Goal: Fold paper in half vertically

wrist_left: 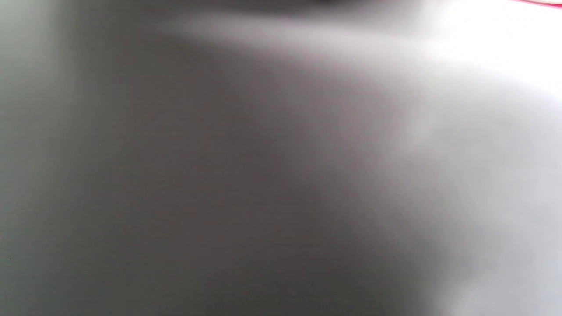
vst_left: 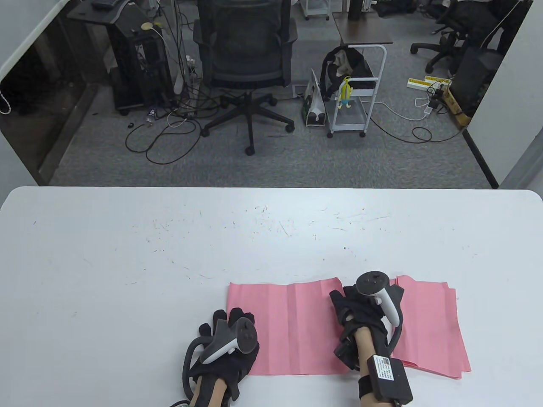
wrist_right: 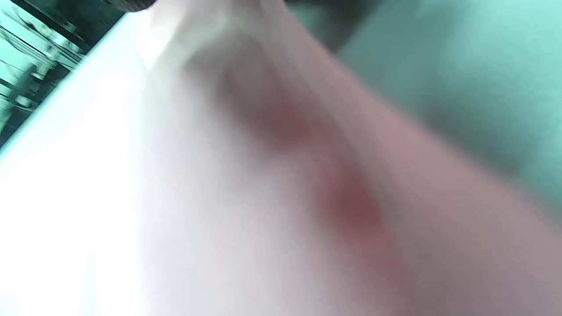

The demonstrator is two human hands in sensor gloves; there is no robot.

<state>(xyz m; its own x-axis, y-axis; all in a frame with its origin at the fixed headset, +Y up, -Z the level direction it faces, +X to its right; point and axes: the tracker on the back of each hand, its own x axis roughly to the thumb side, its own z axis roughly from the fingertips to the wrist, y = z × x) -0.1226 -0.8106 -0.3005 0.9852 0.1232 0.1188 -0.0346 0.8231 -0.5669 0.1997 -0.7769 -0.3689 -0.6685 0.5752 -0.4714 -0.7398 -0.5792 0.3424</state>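
Observation:
A pink paper (vst_left: 292, 326) lies flat near the table's front edge, with creases running front to back. More pink sheets (vst_left: 428, 326) lie stacked at its right. My left hand (vst_left: 229, 335) rests on the paper's left edge near the front corner. My right hand (vst_left: 365, 309) lies flat, pressing where the paper meets the stack. The right wrist view shows only blurred pink paper (wrist_right: 333, 184). The left wrist view shows blurred table and a thin pink sliver (wrist_left: 542, 2) at the top right.
The white table (vst_left: 169, 254) stretches wide to the left and back, marked with small scratches. Beyond its far edge are an office chair (vst_left: 246, 63) and a white cart (vst_left: 356, 97) on the floor.

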